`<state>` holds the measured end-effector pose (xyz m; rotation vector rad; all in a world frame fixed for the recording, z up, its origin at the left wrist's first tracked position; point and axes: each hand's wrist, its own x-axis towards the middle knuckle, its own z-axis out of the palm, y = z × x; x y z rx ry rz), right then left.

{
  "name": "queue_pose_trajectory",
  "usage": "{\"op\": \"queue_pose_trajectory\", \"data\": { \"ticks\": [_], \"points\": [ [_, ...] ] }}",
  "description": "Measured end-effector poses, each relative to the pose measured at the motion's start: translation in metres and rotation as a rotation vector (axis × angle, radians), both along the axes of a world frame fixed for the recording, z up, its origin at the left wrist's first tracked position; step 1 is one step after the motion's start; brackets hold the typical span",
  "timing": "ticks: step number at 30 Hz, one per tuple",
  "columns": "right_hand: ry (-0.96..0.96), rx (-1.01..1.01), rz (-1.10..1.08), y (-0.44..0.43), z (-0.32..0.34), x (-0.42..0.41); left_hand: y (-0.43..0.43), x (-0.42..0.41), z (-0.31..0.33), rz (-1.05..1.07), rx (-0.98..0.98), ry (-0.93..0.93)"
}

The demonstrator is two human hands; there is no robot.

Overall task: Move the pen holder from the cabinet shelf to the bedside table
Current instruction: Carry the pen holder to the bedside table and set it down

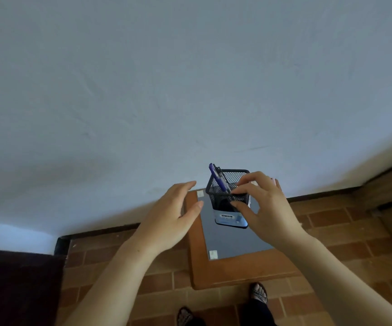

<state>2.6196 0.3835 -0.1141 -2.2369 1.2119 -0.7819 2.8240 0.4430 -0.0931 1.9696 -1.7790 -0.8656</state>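
I note a black mesh pen holder with a purple pen; orange-brown bedside table, grey top; reddish brick-pattern floor; pale blue-white wall.

Black metal-mesh pen holder on the bedside table's glossy glass, wood-framed top.

There is one camera, worn on the person's head. It looks forward and steeply down, so the wall fills the top and the brick floor lies below. Both arms reach out from the bottom edge. The small table is close, right below the camera.
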Motion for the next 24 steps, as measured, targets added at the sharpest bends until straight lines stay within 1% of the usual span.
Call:
{"op": "queue_pose_trajectory", "data": {
  "ticks": [4,6,10,13,19,24],
  "points": [
    [0.003,0.030,-0.050,-0.008,-0.034,0.015,-0.018,0.023,-0.033,-0.085,0.041,-0.054],
    [0.002,0.072,-0.045,-0.015,-0.058,0.020,-0.025,0.028,-0.053,-0.093,0.063,-0.077],
    [-0.013,0.091,-0.007,-0.027,-0.110,0.028,-0.033,0.031,-0.102,-0.073,0.074,-0.080],
    [-0.025,0.054,0.008,-0.038,-0.168,0.033,-0.042,0.033,-0.159,-0.050,0.071,-0.073],
    [-0.010,-0.019,0.008,-0.056,-0.290,0.043,-0.060,0.046,-0.294,0.000,0.024,0.036],
    [-0.077,-0.117,0.015,-0.072,-0.353,0.052,-0.074,0.051,-0.376,0.012,-0.039,0.121]
  ]
}}
